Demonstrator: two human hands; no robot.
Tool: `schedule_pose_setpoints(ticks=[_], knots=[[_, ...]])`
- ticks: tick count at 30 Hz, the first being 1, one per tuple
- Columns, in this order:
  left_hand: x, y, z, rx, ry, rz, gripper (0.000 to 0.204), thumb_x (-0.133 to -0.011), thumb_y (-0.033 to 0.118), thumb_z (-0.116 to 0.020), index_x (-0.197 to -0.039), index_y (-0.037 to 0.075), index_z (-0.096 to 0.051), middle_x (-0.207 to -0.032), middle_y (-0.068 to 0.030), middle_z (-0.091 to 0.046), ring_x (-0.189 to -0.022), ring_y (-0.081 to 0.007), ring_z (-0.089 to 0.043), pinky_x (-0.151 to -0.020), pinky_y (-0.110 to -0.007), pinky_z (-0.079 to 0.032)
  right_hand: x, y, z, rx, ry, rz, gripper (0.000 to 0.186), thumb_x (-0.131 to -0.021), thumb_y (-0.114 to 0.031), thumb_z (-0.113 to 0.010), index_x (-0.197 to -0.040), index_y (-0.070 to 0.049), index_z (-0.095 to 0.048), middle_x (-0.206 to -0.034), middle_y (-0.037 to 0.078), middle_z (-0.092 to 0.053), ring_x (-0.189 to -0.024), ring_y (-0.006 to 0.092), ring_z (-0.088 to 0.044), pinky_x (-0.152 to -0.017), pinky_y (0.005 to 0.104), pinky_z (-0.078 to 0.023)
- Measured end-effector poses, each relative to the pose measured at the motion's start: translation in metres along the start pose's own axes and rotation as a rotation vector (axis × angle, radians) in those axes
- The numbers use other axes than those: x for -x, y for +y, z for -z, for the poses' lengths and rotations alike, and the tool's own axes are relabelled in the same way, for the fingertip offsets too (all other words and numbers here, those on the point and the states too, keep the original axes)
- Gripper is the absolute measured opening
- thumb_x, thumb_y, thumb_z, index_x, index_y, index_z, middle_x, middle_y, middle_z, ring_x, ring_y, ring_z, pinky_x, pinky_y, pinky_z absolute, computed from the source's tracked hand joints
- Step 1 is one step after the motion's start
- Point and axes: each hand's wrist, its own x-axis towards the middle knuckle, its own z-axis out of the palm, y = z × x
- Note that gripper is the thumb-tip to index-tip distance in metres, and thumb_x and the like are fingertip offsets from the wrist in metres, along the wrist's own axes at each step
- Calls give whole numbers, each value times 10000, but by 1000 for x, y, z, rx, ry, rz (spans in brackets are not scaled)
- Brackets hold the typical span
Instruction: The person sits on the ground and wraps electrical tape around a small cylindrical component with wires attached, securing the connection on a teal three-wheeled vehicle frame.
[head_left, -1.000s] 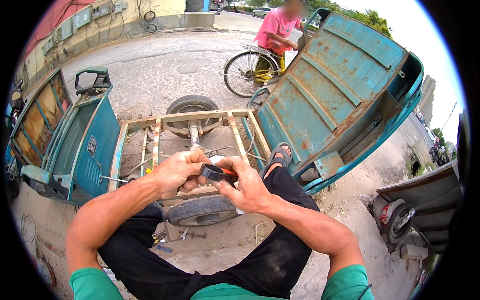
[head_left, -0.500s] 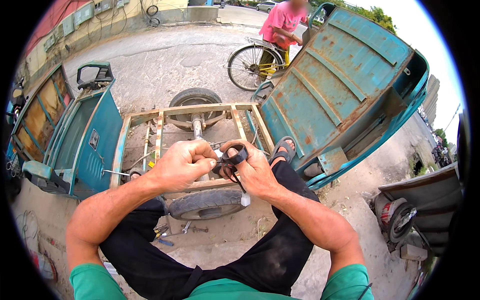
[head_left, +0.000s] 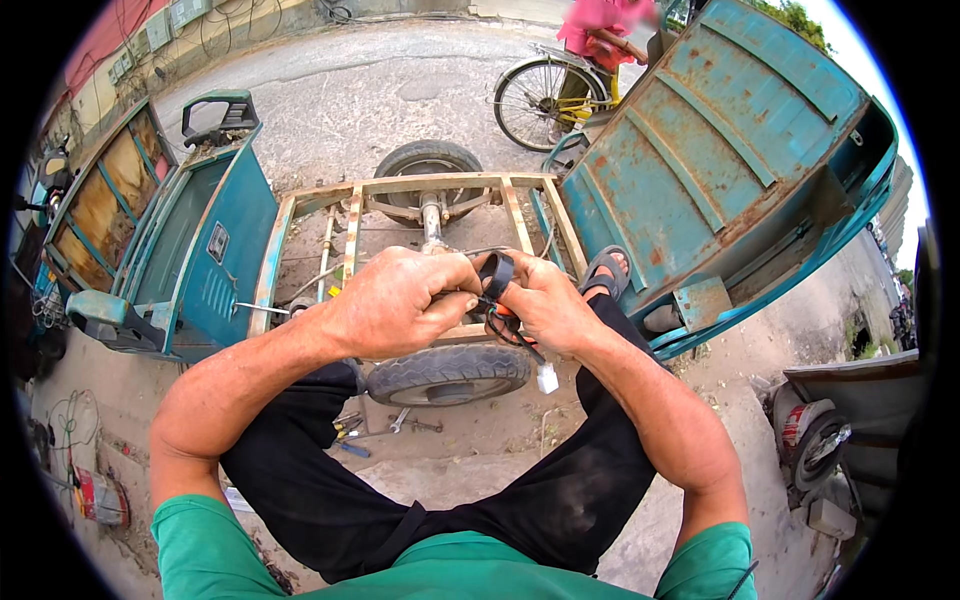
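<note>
Close together at the centre, both my hands are above the bare frame. The right hand [head_left: 550, 308] is closed round a roll of black tape [head_left: 497, 276], with the roll hooked about its thumb. My left hand [head_left: 408, 302] is closed in a pinch beside the roll, gripping a thin dark wire; the exact pinch point is partly hidden. Below the roll, black wires and an orange-red piece [head_left: 506, 322] show between the hands. A white plastic connector [head_left: 547, 378] hangs from the wire end under the right hand.
A rusty frame [head_left: 400, 184] with two tyred wheels, one nearer tyre [head_left: 450, 378], lies beneath. A teal cargo bed [head_left: 700, 150] is tipped up at right; a teal cab panel [head_left: 225, 255] stands left. Tools [head_left: 350, 432] lie on the ground. A person with a yellow bicycle [head_left: 550, 100] is beyond.
The whole view has shifted, so surroundings sit further right and higher. My hands remain together at the tape and wires, turned slightly; the orange-red piece now shows more.
</note>
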Motion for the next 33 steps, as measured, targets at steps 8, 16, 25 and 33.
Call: schedule_pose_setpoints(ticks=[8,16,25,33], knots=[[-2,1,8,125,-82,274,151,-897,114,-664,-982,-9,-682,-711,-112,-659,-639,-166,-618,-616,-346,-495,7,2,5,-161,97,17,522,-929,-197,-559,-1356,88,-471,-949,140,-709,-811,143,-677,-700,287,-527],[-2,4,10,171,-98,380,191,-921,151,-659,-1002,-19,-690,-699,-83,-650,-639,-127,-584,-606,-329,-482,14,-6,-6,-16,227,114,607,-890,-252,-747,-1279,112,-458,-917,175,-721,-814,157,-688,-732,282,-544],[5,-5,6,-167,-113,-22,113,-862,113,-689,-958,54,-683,-794,-142,-691,-726,-343,-696,-642,-428,-540,7,-10,-5,-14,34,-112,542,-910,-306,-762,-1177,93,-510,-817,127,-699,-667,115,-625,-599,279,-485],[0,-21,21,-31,-141,67,143,-854,125,-755,-946,22,-714,-825,-126,-698,-777,-293,-690,-683,-402,-537,13,1,-10,272,2,161,468,-962,-360,-708,-1119,54,-555,-830,145,-698,-745,179,-656,-669,348,-516]])
